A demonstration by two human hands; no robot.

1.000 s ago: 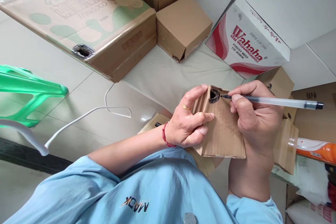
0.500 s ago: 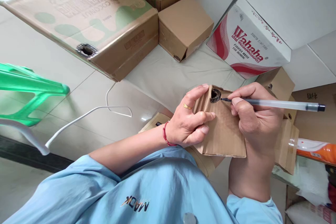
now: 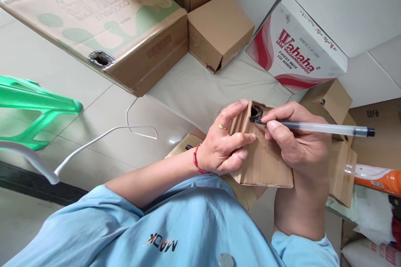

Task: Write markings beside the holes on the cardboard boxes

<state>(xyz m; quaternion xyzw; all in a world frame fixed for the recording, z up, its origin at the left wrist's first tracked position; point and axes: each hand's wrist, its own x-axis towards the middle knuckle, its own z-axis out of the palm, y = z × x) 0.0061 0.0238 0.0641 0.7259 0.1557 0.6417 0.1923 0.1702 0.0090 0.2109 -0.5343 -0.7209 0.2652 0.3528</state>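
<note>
A small brown cardboard box [image 3: 266,160] rests near my lap, tilted towards me. Near its top corner is a ragged hole [image 3: 256,112] with a blackened rim. My left hand [image 3: 228,142] grips the box from the left, its fingers lying across the edge and face; the thumb is hard to make out. Between the thumb and fingers of my right hand [image 3: 294,135] is a pen [image 3: 332,128] with a clear barrel and a dark end cap. The pen's tip touches or nearly touches the lower rim of the hole.
A large coconut carton [image 3: 125,37] with a dark-rimmed hole stands at upper left, beside a smaller brown box [image 3: 221,29]. Further right is a white and red Wahaha carton [image 3: 297,50]. A green plastic stool [image 3: 37,108] and a white bent rod [image 3: 94,144] are at left.
My right hand has shifted left and slightly down with the pen, its tip going from the hole's right side to its lower rim. My left hand and the box stay nearly still.
</note>
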